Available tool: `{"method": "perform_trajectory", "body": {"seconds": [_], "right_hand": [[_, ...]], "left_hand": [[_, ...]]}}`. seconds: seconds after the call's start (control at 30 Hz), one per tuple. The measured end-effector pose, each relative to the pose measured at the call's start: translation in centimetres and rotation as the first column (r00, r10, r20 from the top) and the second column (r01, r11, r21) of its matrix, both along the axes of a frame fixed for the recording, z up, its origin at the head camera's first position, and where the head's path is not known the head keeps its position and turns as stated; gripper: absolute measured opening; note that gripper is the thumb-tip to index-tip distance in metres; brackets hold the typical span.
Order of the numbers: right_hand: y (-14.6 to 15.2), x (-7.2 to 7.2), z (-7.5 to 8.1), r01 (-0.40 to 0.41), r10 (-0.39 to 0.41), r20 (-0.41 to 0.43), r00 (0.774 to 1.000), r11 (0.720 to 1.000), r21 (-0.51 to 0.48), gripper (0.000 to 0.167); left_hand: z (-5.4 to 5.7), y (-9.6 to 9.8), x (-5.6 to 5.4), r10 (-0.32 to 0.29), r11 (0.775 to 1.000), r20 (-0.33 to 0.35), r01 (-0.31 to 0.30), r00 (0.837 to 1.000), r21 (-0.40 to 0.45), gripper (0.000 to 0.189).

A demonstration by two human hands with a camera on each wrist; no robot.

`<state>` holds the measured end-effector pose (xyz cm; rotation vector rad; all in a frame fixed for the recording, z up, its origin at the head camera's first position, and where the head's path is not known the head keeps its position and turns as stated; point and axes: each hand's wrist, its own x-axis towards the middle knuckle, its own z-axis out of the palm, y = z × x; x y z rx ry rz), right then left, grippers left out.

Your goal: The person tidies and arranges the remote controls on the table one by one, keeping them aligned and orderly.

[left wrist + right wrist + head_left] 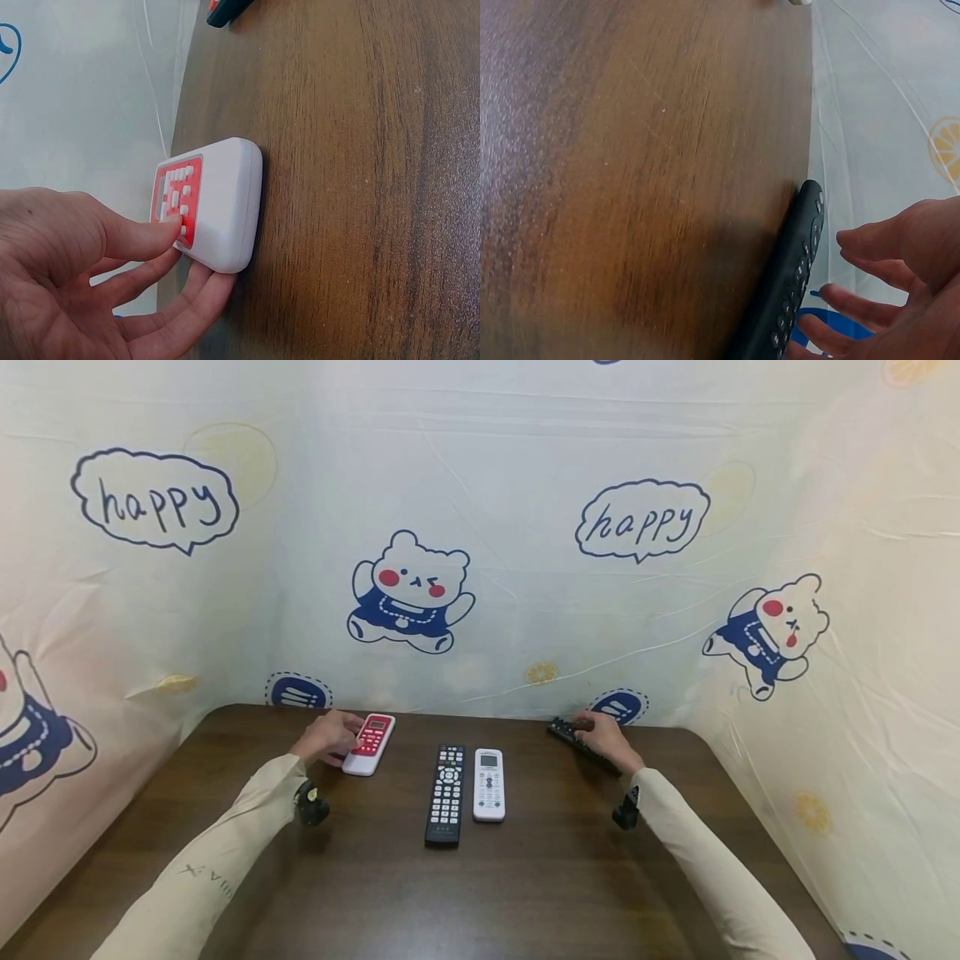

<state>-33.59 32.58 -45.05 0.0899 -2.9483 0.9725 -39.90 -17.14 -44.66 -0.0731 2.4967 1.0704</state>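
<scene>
My left hand [330, 737] is at a white remote control with a red button panel [372, 745], near the table's back edge. In the left wrist view the thumb [166, 234] presses on its red face, while other fingers curl at its side and lower edge. A black remote control [592, 752] lies slantwise at the back right, and my right hand [604, 739] is over it. In the right wrist view that hand's thumb [870, 238] and fingers are loosely bent, with a gap between the thumb and the black remote [780, 300].
Between the hands lie a long black remote control [446, 797] and a white remote control with a small screen [489, 806], side by side on the brown wooden table [450, 902]. A patterned curtain [525, 610] hangs close behind the table and along its sides.
</scene>
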Motion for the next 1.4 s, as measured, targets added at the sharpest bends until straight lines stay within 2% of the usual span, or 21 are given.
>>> {"method": "perform_trajectory", "body": {"seconds": [0.3, 0.5, 0.73, 0.93, 1.03, 1.13, 1.3, 1.4], "right_hand": [[0.1, 0.0, -0.5, -0.01, 0.01, 0.002, 1.0, 0.998, 0.057, 0.035], [0.2, 0.1, -0.9, -0.046, 0.052, -0.05, 0.997, 0.992, 0.119, 0.031], [0.0, 0.0, -1.3, -0.028, 0.038, -0.061, 0.997, 0.986, 0.165, 0.035], [-0.1, -0.1, -1.2, 0.035, -0.039, 0.014, 0.999, 0.972, 0.233, 0.045], [-0.2, -0.2, -1.0, 0.074, -0.093, 0.088, 0.992, 0.977, 0.2, 0.053], [-0.5, -0.3, -0.7, 0.094, -0.115, 0.14, 0.983, 0.984, 0.148, 0.056], [-0.9, -0.3, -0.5, 0.06, -0.083, 0.219, 0.972, 0.992, 0.11, 0.049], [-1.0, -0.4, -0.1, 0.032, -0.054, 0.212, 0.976, 0.994, 0.108, 0.044]], "left_hand": [[0.2, 0.2, 0.3, 0.008, 1.0, -0.008, -0.008, 1.0, -0.012, 0.058], [0.4, 0.3, 0.4, 0.0, 1.0, -0.013, 0.0, 1.0, -0.002, 0.059], [0.4, 0.3, 0.4, 0.004, 1.0, -0.011, -0.004, 1.0, 0.001, 0.059], [0.4, 0.3, 0.5, 0.009, 1.0, -0.013, -0.009, 1.0, -0.002, 0.057], [0.2, 0.2, 0.5, 0.012, 1.0, -0.009, -0.012, 1.0, 0.002, 0.057], [0.1, 0.0, 0.4, 0.008, 1.0, -0.008, -0.008, 1.0, 0.008, 0.056], [-0.1, 0.0, 0.5, 0.0, 1.0, -0.014, 0.0, 1.0, 0.013, 0.056], [0.0, -0.1, 0.4, 0.009, 1.0, -0.025, -0.008, 1.0, 0.014, 0.056]]}}
